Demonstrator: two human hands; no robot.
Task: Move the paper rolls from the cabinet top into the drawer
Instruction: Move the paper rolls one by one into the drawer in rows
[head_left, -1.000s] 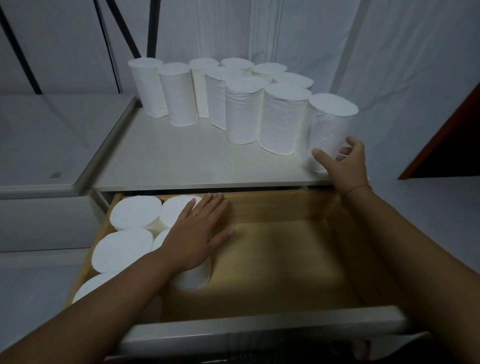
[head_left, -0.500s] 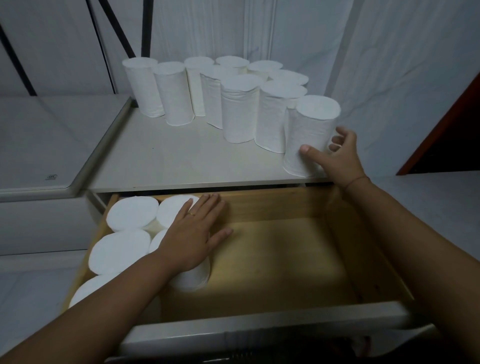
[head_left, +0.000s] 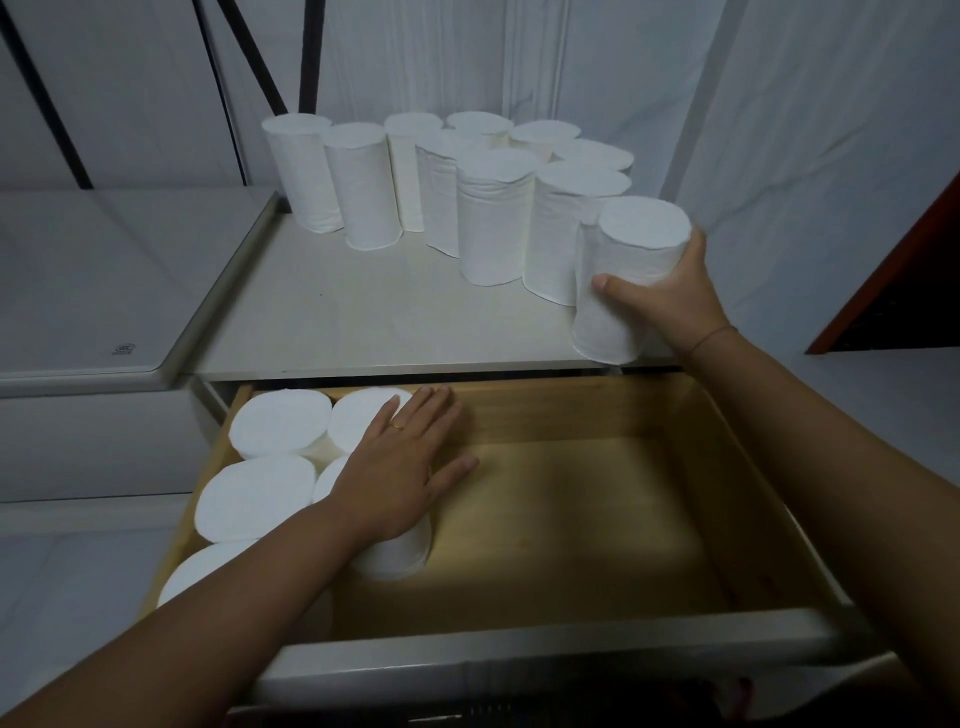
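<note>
From the head view, the right hand (head_left: 670, 301) is clamped around a white paper roll (head_left: 623, 280) at the front right corner of the cabinet top (head_left: 363, 322), thumb across its near side and fingers wrapped behind; the roll is tilted, its top leaning toward the right edge, and its base sits at the front edge. A thin band circles that wrist. Behind it, a cluster of upright rolls (head_left: 493, 218) stands packed together along the back of the cabinet top, running from the back left corner toward the right edge, several touching their neighbours. Below, the wooden drawer (head_left: 597, 519) is pulled open. Standing rolls in the drawer (head_left: 280, 431) fill its left side, from the back left corner toward the front, their round tops facing up. The left hand (head_left: 400, 467) lies flat with fingers spread, gripping nothing, its palm on the tops of the inner rolls. A ring (head_left: 397, 427) shows on one finger. The right part of the drawer floor is bare wood.
</note>
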